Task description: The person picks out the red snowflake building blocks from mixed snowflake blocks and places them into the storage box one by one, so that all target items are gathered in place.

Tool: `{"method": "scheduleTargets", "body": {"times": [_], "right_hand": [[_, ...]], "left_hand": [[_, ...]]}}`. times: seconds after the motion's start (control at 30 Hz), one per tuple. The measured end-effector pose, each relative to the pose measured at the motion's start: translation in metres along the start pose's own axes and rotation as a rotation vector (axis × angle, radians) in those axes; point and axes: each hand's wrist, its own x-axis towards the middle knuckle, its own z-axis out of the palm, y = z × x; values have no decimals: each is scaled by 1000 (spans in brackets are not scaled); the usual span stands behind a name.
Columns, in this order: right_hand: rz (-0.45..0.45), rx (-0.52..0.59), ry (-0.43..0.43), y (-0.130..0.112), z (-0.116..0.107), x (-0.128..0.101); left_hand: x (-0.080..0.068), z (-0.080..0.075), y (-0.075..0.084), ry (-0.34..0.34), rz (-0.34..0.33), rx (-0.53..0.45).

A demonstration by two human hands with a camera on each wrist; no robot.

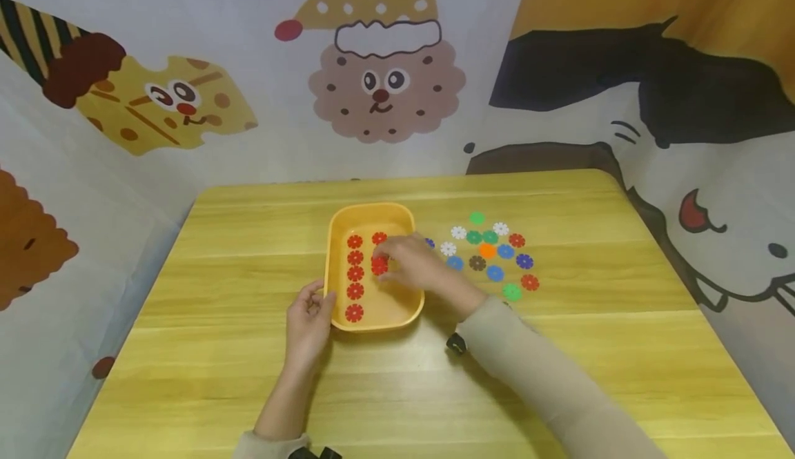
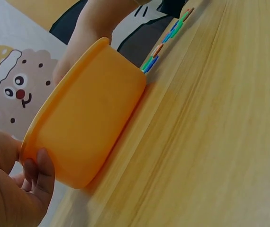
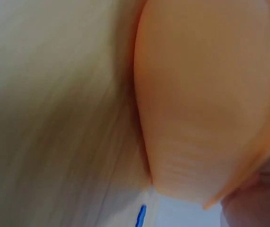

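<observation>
A yellow plastic tray (image 1: 391, 310) stands on the table, and my left hand (image 1: 308, 321) grips its left rim near the front corner. In the left wrist view the fingers of that hand (image 2: 16, 184) lie against the tray's outer wall. Inside, red snowflake discs (image 1: 355, 273) form a column along the left side, and another red disc (image 1: 379, 237) lies at the back right. My right hand (image 1: 413, 262) reaches over the right rim and pinches a red snowflake disc (image 1: 379, 266) low in the tray; the fingers partly hide it. The right wrist view shows mostly the tray's outer wall (image 3: 206, 104).
Right of the tray, loose snowflake discs in several colours are spread on the wooden table (image 1: 590, 348), among them an orange disc (image 1: 487, 250), a brown disc (image 1: 477, 263) and a light green disc (image 1: 512, 292). A cartoon-print cloth (image 1: 267, 155) hangs behind the table.
</observation>
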Motion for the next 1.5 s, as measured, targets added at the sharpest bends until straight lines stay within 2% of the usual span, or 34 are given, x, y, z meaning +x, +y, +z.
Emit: {"method": "scheduleTargets", "body": {"times": [0.1,0.2,0.5,0.7,0.77,0.83,1.0,1.1,1.17,1.23,1.3,1.5], "right_hand": [[37,-88,-37,-4,5,3],[44,-112,-54,-4,7,4],[-18,18,4,5,6,0],[-42,225,47,7,-2,2],[-38,237,27,6,-5,3],[-31,161,-23,4,-8,3],[-25,-153,-171,-2,-10,3],[-25,-241,-213,-3,-9,4],[-20,-261,-225,-2,-8,4],[-7,-238,-212,-1,-7,5],[2,-170,-175,1,-6,4],[-29,155,-19,5,-8,-4]], "left_hand": [[0,-1,-1,-6,-4,6],[-1,-1,-2,-4,9,5],[-1,0,-3,-4,14,16],[2,-1,1,7,38,17],[3,-1,3,8,41,18],[3,-2,3,9,38,18],[2,-2,4,7,25,17],[2,-2,3,2,26,15],[2,-2,3,-2,27,14],[2,-1,2,-6,28,13],[2,-1,2,-7,27,12],[0,-1,2,7,10,14]]}}
